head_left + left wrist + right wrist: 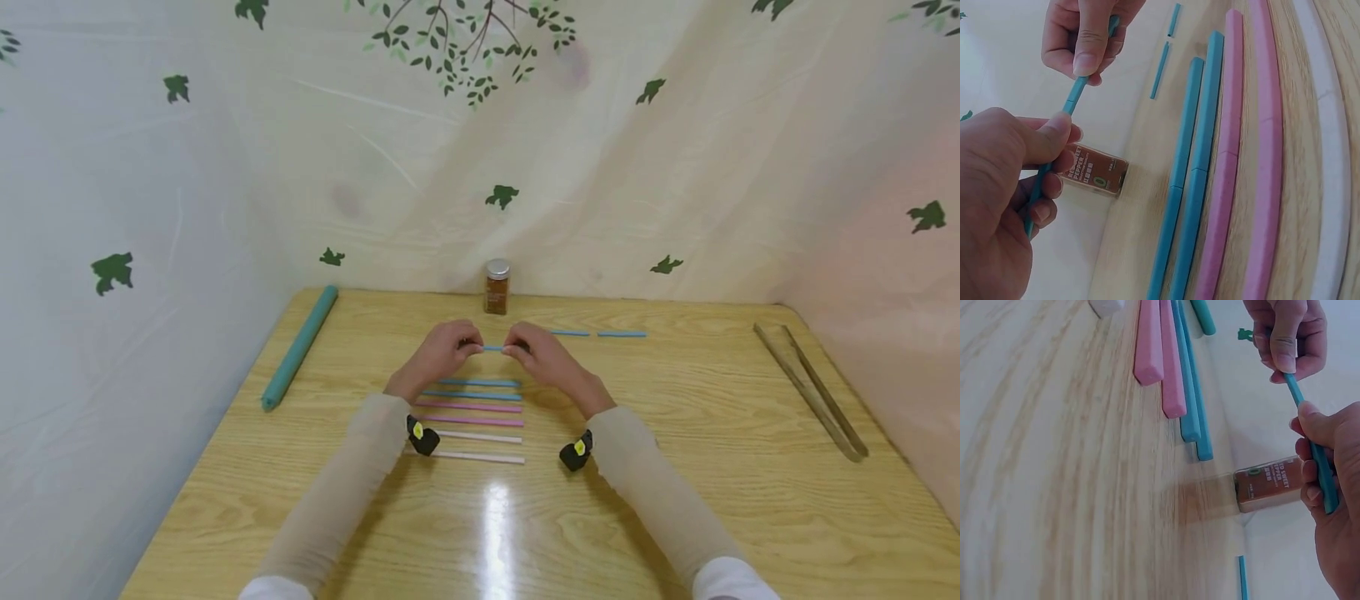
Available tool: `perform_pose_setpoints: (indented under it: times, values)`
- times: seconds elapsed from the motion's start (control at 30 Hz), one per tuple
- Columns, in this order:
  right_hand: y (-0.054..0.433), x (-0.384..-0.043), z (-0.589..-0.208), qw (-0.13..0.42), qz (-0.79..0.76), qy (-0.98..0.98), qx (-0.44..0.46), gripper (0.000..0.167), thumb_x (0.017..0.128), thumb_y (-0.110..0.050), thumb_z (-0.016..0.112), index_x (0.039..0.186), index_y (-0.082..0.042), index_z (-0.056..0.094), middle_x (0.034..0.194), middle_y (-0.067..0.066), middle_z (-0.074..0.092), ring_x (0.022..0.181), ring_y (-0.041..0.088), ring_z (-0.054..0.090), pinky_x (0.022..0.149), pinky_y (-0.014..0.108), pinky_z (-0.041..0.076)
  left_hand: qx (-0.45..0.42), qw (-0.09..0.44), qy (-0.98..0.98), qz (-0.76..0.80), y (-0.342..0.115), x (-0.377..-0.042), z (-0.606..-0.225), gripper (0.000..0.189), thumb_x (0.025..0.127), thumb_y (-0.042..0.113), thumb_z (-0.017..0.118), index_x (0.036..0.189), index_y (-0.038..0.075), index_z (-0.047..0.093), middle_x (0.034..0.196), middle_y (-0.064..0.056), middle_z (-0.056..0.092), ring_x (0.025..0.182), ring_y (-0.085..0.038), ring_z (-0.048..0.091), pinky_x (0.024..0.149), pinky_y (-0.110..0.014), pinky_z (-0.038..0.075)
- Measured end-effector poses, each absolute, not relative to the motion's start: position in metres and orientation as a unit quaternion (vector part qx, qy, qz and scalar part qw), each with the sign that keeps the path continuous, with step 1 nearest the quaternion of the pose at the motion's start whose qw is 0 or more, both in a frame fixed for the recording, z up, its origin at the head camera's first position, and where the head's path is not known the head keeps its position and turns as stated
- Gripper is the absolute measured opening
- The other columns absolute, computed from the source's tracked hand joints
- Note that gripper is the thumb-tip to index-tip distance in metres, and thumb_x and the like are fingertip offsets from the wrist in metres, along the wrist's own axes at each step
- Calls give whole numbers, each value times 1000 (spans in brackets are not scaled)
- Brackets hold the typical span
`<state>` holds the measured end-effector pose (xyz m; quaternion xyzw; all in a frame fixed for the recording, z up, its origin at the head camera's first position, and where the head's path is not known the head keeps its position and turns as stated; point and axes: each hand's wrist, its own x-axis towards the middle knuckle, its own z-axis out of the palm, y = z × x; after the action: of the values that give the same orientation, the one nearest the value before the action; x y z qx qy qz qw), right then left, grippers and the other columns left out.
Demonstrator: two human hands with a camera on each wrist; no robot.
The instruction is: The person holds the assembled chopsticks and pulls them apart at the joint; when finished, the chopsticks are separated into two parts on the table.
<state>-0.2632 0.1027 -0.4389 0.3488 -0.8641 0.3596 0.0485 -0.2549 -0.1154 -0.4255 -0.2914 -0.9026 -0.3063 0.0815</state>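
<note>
Above the back half of the table, my left hand and right hand pinch one thin blue stick between thumbs and fingers. The thumbs sit close together, a short length of stick showing between them with a fine line across it. Its ends run back into both palms. Nearer me lie two blue sticks, two pink sticks and two white sticks, side by side. In the left wrist view, several of these have a similar line across the middle. My left forearm hides their left ends.
A jar of red sweet pepper stands behind my hands. Two short blue pieces lie end to end at the back right. At the left edge lies a green roll; at the right, wooden tongs. Printed cloth hangs behind.
</note>
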Motion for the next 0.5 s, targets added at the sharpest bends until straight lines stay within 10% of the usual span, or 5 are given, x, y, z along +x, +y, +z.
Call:
perform_pose_setpoints:
  times: [0.5]
  values:
    - [104,-262,-436,32,365,-858,361,8,95,-14,58,89,-9,59,84,3,58,72,13,49,67,30,44,-286,81,-904,-306,-119,-253,-428,7,89,10,66,83,8,68,80,-2,61,71,-12,54,66,-27,47]
